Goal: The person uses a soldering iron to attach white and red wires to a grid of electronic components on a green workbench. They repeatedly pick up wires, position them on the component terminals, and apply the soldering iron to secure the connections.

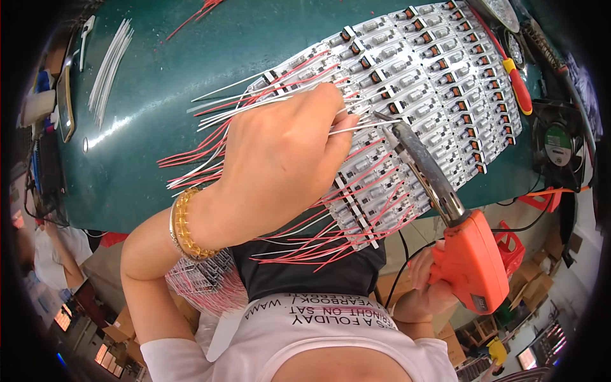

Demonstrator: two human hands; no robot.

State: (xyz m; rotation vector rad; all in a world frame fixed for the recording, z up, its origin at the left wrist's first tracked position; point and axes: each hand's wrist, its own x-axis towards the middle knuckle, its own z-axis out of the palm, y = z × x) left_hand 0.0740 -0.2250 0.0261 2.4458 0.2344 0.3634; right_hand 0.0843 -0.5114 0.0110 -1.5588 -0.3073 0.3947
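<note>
My left hand (pixel 283 153), a gold bracelet at its wrist, pinches the end of a white wire (pixel 347 129) over a panel of small circuit boards (pixel 414 95). In my right hand (pixel 425 286) is an orange soldering gun (pixel 474 261). Its dark tip meets the boards just beside the wire end; whether it touches the wire is too small to tell. Red wires (pixel 299 248) and white wires trail from the boards on the near and left sides. The left hand hides part of the panel's left side.
Loose white wires (pixel 109 73) lie at the far left of the green table (pixel 165 95). A red-and-yellow screwdriver (pixel 519 86) and a black fan (pixel 559 146) are on the right. More wired boards (pixel 207 280) lie near my lap. Another person (pixel 57 251) is at lower left.
</note>
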